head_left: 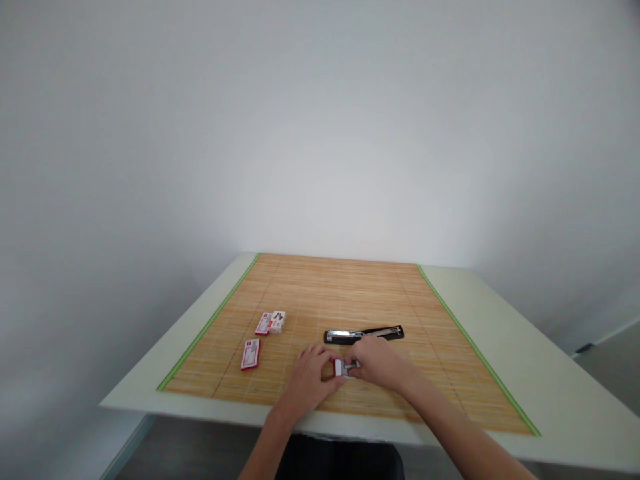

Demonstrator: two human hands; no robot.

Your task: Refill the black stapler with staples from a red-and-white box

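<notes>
Near the front of the mat, my left hand (313, 375) grips a small red-and-white staple box (339, 368) between thumb and fingers. The box is open, with grey staples (346, 369) showing in it. From the right, my right hand (376, 361) pinches at these staples; its fingertips are partly hidden. Just beyond my hands lies a black stapler (370, 333), opened out flat with its metal magazine showing. My right hand overlaps its near edge in view, and I cannot tell whether they touch.
To the left lie a red-and-white box (251, 354), another like it (263, 323), and a smaller white box (277, 322) against that one. A bamboo mat (345, 287) with green edges covers much of the white table (505, 320). A wall (330, 133) stands behind.
</notes>
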